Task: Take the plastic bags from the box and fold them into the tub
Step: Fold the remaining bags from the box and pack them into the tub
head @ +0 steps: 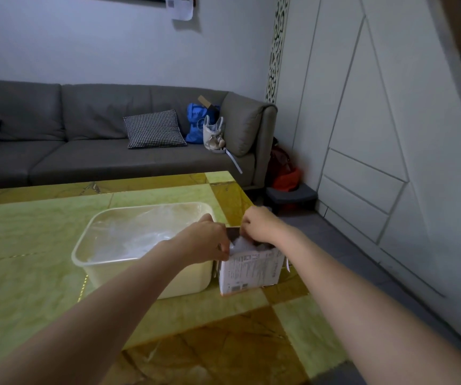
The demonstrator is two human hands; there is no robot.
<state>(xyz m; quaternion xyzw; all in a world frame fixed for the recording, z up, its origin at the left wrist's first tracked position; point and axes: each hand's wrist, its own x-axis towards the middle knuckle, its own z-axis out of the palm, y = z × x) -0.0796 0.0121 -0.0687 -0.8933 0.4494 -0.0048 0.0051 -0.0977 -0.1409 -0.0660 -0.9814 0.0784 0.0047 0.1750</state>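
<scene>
A: Where are the hands?

B: Both are at the open top of the small box [251, 270], which stands on the table [29, 273] just right of the clear tub [140, 245]. The left hand [205, 240] and right hand [260, 225] curl their fingers, seemingly pinching white plastic bags [240, 243].

A: How best to pull?

B: Probably lift one bag slowly, steadying the box.
</scene>
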